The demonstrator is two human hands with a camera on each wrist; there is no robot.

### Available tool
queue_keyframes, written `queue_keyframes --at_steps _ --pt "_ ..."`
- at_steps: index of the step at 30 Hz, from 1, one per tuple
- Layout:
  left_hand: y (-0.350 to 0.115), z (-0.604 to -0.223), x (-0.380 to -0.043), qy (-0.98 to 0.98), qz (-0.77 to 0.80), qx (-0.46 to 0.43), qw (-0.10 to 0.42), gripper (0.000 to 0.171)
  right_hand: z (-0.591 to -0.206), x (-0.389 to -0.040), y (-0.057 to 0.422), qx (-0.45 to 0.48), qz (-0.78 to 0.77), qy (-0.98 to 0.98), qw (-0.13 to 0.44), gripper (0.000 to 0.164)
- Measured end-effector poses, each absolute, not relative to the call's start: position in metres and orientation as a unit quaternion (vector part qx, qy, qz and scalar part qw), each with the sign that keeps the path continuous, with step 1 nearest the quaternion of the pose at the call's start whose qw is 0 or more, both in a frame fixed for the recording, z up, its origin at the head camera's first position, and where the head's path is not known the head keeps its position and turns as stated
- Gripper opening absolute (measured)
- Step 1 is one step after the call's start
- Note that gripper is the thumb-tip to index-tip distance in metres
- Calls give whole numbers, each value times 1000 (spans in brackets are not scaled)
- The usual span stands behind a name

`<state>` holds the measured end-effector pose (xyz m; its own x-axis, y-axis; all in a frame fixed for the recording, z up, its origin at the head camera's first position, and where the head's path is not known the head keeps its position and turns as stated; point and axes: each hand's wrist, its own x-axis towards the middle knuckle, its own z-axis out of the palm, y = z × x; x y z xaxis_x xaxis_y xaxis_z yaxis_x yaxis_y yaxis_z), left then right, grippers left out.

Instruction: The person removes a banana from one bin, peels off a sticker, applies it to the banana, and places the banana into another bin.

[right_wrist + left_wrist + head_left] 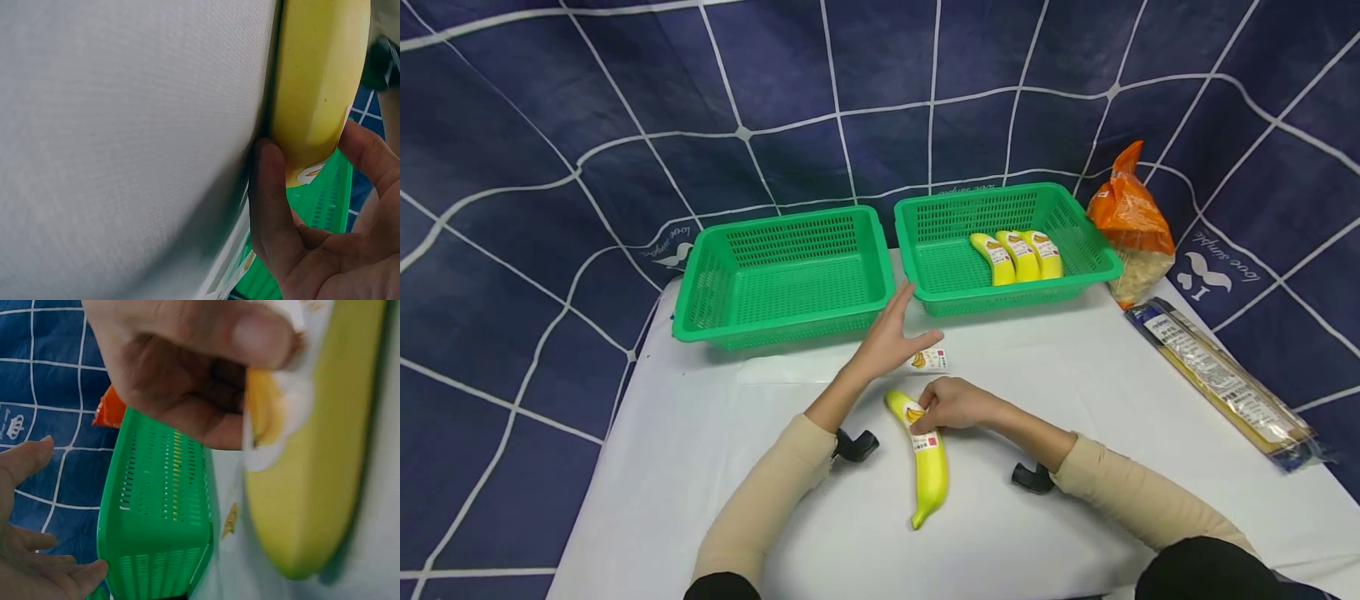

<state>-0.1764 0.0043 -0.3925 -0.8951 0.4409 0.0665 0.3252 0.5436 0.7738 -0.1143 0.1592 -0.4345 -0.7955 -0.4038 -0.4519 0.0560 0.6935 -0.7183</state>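
Note:
A yellow banana point(931, 477) with a white label point(925, 440) lies lengthwise on the white table. My right hand point(961, 403) holds it near its upper end, the thumb on the label and a finger point(273, 187) against the opposite side. My left hand point(883, 343) hovers above and left of the banana, fingers extended and thumb spread, with nothing in it. In the left wrist view the left hand's fingers point(28, 464) show apart from the banana. Beyond the banana, partly behind the left hand, a strip of banana labels point(931, 360) lies on the table.
Two green baskets stand at the back: the left basket point(790, 329) holds nothing visible, and the right basket point(1000, 297) holds three labelled bananas point(1022, 258). To the right are an orange-topped bag point(1135, 221) and a long flat package point(1221, 379). A dark grid-patterned cloth point(880, 75) surrounds the table.

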Motion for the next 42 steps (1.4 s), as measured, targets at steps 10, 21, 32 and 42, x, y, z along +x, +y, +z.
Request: queue_keyframes --at_steps 10,21,32,42 --pt "34 -384 -210 883 422 183 99 107 -435 -114 161 -103 -388 864 303 41" --pt "55 -399 -239 876 452 122 112 120 -436 -110 159 -98 -392 869 285 42" --pt "56 -411 -246 857 499 104 82 122 -436 -110 163 -106 -386 882 249 39" --pt "57 -414 -246 859 497 103 62 124 -427 -110 181 -101 -382 886 242 28"
